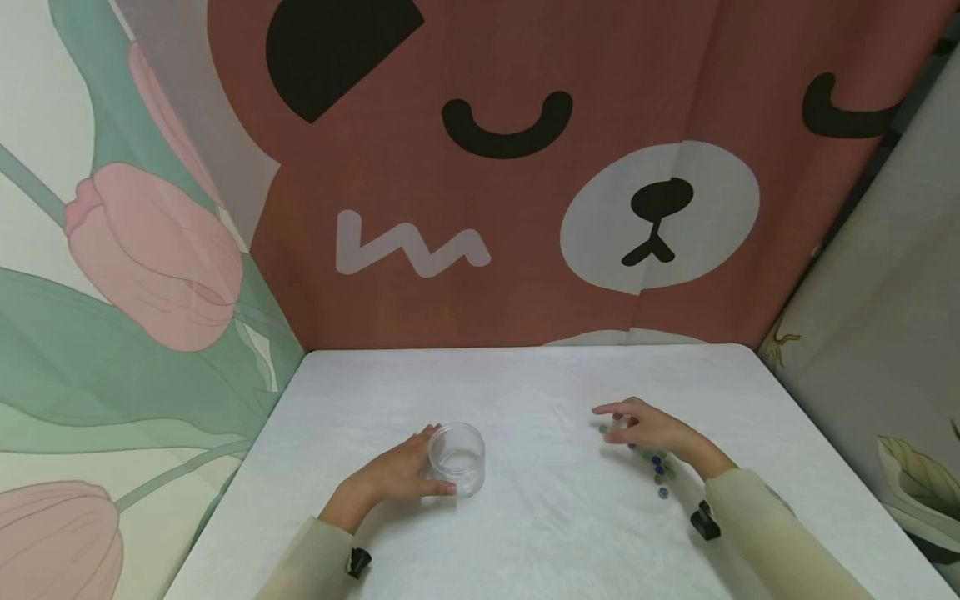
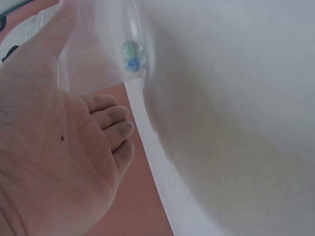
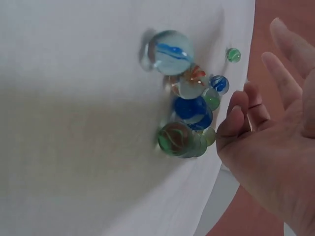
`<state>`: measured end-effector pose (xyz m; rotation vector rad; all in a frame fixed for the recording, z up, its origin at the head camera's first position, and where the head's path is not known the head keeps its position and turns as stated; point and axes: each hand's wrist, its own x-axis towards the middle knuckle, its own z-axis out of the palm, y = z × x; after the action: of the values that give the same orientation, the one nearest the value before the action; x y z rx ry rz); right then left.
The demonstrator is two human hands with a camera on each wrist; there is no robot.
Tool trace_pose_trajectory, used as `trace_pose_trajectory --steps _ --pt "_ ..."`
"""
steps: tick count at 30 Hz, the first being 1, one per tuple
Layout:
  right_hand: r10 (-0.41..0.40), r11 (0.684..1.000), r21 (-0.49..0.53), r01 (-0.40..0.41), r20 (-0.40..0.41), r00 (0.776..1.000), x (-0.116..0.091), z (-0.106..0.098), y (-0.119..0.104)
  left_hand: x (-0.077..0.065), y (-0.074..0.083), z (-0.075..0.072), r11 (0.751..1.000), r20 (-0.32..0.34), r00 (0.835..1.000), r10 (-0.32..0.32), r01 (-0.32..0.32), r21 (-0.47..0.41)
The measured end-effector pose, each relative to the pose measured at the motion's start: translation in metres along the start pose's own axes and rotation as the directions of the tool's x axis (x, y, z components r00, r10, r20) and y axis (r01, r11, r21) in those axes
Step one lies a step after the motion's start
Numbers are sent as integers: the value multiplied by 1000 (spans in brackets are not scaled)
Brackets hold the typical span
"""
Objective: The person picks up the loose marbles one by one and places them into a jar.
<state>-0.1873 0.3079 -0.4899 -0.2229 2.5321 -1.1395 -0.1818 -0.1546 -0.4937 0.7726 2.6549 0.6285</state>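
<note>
A clear round jar (image 1: 463, 477) stands on the white table, and my left hand (image 1: 397, 472) holds its side with the thumb in front and fingers behind. Inside it, low down, a green marble (image 2: 129, 49) and a blue marble (image 2: 132, 64) show in the left wrist view. My right hand (image 1: 660, 432) hovers at the group of loose marbles, its thumb and forefinger apart with nothing seen between them. In the right wrist view its other fingers (image 3: 231, 123) bend near a blue swirled marble (image 3: 219, 84). A lone green marble (image 3: 233, 54) lies farther off.
Several glass marbles, among them a large clear one with a blue streak (image 3: 171, 52), lie bunched on the white tabletop (image 1: 540, 517). A brown bear-print curtain (image 1: 420, 308) hangs behind the table's far edge. A tulip-print curtain (image 1: 150, 250) borders the left.
</note>
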Motion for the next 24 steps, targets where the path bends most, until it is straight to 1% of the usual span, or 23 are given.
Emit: trace_pose_trajectory --steps 5,8,12,16,18,24 --pt "-2 999 -37 2 0 1000 9 -1 4 -1 0 0 1000 5 1000 -17 17 6" --pt "1 1000 -29 -1 15 1000 11 -1 7 0 -1 -1 1000 12 1000 -26 26 8" --pt "28 999 -21 -27 20 999 11 1 10 -1 1 0 1000 12 1000 -23 23 -11" --pt "65 996 -62 -64 6 998 12 3 14 -3 2 1 1000 11 1000 -16 16 -21" --pt "64 996 -70 -63 0 998 14 4 15 -3 2 1 1000 13 1000 -16 16 -20" --pt "7 994 -111 -9 -18 1000 19 3 15 0 -1 1 999 16 999 -37 37 -9"
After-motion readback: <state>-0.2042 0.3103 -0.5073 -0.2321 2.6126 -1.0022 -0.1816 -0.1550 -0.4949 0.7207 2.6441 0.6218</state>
